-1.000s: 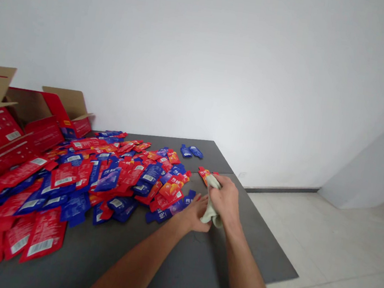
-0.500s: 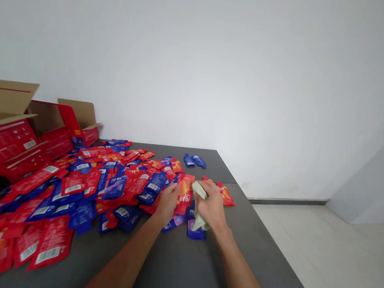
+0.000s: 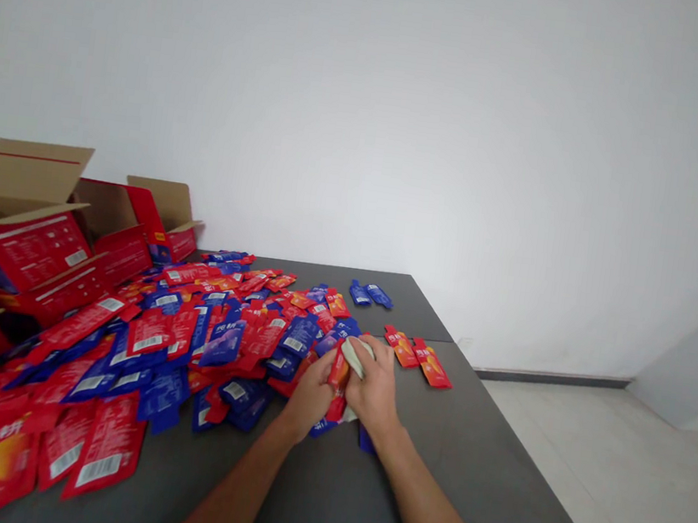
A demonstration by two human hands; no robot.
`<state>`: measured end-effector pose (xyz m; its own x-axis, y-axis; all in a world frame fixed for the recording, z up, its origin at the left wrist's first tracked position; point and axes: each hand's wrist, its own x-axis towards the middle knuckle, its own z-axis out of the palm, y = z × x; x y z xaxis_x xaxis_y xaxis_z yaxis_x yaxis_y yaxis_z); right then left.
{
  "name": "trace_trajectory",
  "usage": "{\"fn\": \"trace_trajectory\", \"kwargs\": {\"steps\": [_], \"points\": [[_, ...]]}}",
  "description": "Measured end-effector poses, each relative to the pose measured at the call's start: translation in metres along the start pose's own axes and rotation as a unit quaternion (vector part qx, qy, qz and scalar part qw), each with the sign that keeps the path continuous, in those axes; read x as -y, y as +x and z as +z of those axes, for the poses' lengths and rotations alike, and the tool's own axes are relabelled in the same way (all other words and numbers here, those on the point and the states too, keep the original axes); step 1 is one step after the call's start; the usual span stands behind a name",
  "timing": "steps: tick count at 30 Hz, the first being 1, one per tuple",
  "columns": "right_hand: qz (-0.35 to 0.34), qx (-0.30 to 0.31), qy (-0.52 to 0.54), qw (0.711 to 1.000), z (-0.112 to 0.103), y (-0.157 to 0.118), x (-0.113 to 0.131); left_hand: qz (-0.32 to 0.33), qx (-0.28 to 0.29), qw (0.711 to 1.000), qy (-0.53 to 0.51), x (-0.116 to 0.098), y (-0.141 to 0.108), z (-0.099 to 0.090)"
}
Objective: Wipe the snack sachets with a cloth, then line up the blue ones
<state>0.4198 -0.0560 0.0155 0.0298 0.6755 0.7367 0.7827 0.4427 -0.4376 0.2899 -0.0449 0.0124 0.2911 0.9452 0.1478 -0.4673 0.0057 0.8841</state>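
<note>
My left hand is closed on the left edge of a red pouch with an orange picture. Against the same pouch, my right hand grips a pale cloth, its fingers curled over the top. The hands nearly meet, so most of the pouch is hidden. Beneath them, parts of blue pouches show on the dark table. Just to the left lies a heap of red and blue pouches, many with white barcode labels.
Open red cardboard boxes stand on the left. Two red pouches lie right of my hands, and two blue pouches lie further back. The grey table ends at its right edge, above a tiled floor. A white wall rises behind.
My right hand with the cloth has moved left over the red pouch, closing the gap to my left hand. The view has turned slightly left, so the scene sits further right.
</note>
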Motion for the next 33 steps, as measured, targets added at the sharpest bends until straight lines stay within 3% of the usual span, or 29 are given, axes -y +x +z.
{"fn": "trace_trajectory", "kwargs": {"steps": [3,7,13,16,23,26,30,33], "points": [[-0.030,0.053,0.034,0.998,-0.004,-0.002,0.009,0.030,0.025,0.999,0.032,-0.006,0.001,0.000],[-0.040,0.124,0.094,0.987,-0.004,-0.005,0.027,0.052,-0.033,0.997,0.043,-0.015,0.003,-0.009],[0.048,0.068,0.149,0.985,-0.014,-0.005,0.017,0.053,-0.137,0.987,0.059,-0.018,0.004,-0.018],[0.080,0.037,0.159,0.983,-0.018,-0.007,0.013,0.048,-0.160,0.985,0.039,-0.016,0.003,-0.021],[0.033,0.065,0.212,0.974,-0.010,-0.015,0.034,0.014,-0.128,0.992,-0.012,0.003,0.003,-0.013],[0.066,0.026,0.181,0.981,-0.007,-0.015,0.028,-0.014,-0.087,0.996,0.002,0.008,0.001,-0.007],[0.135,-0.053,0.146,0.979,-0.008,-0.011,0.008,-0.028,-0.035,0.992,0.120,0.007,-0.004,-0.001],[0.139,-0.043,0.164,0.976,-0.012,-0.009,0.006,0.021,-0.015,0.972,0.234,0.005,-0.005,0.003]]}}
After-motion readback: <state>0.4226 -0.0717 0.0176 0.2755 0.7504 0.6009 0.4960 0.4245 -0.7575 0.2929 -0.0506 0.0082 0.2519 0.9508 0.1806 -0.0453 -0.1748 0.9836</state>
